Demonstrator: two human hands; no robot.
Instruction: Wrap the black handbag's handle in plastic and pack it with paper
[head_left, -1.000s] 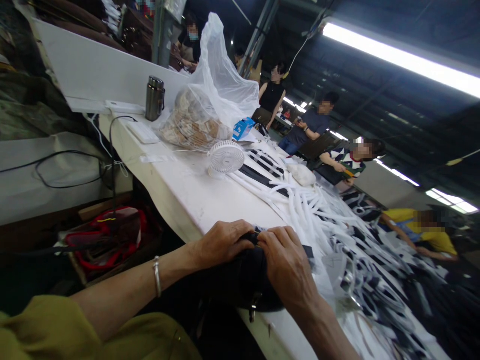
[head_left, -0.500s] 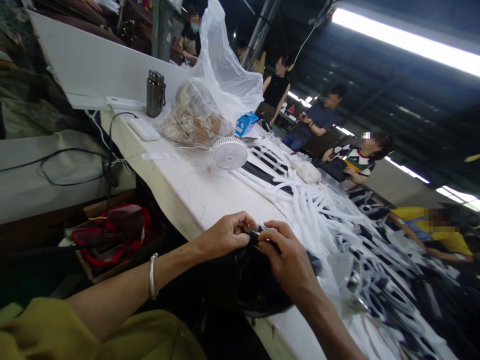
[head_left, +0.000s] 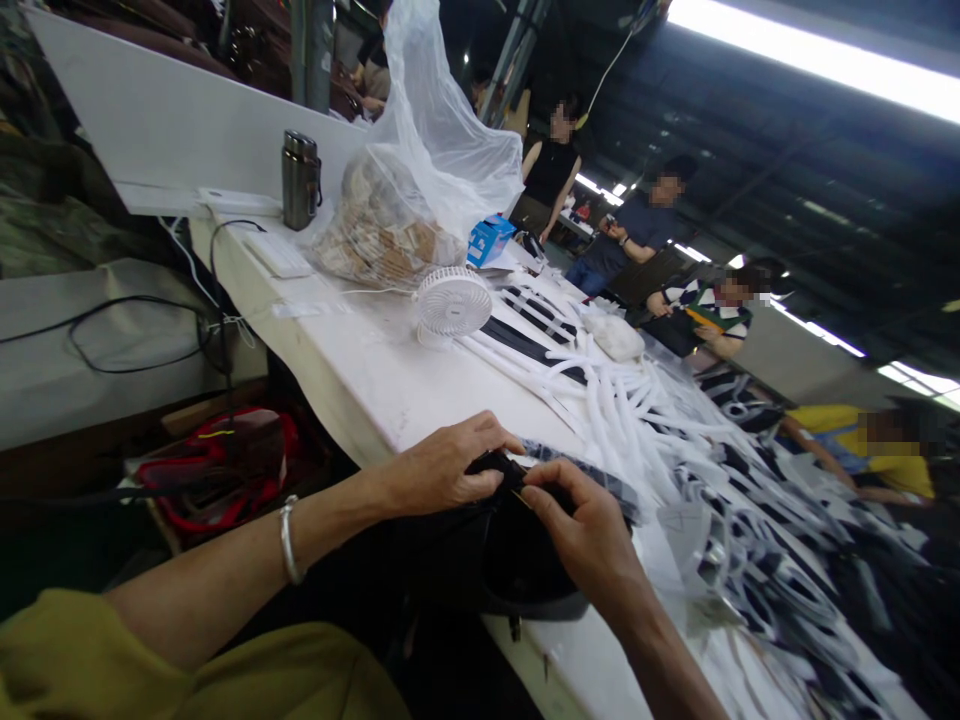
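Head view, looking down a long white table point(head_left: 375, 380) in a workshop: two bare hands are working at the near edge, on one black bag point(head_left: 487, 565) that is lying half on the table and half hanging over its front edge. The left hand point(head_left: 442, 470), with one silver bracelet point(head_left: 289, 540) circling its wrist, is lying over the bag's top, its fingers pressed together and curling down onto the dark material, the thumb clamping from the side. The right hand point(head_left: 592, 540) is meeting it from the other side, thumb and forefinger pinching the bag's upper rim, the remaining fingers folding in underneath. The two sets of fingertips are nearly touching. Farther up the table one small white fan point(head_left: 452, 305) is standing, and behind it one clear plastic sack point(head_left: 420, 190) is bulging with tan pieces; one metal flask point(head_left: 300, 180) is standing upright to its left and one blue box point(head_left: 487, 240) is peeking out at its right. A heap of white straps point(head_left: 637, 410) – too many and too tangled for counting – is spreading along the table's right half. Below the table on the left, one red bag point(head_left: 217, 465) is sitting on the floor. Four other people are standing or leaning along the far side – one in a black top point(head_left: 547, 175), one in a dark blue shirt point(head_left: 634, 240), one in a striped shirt point(head_left: 709, 315) and one in a yellow shirt point(head_left: 832, 445).
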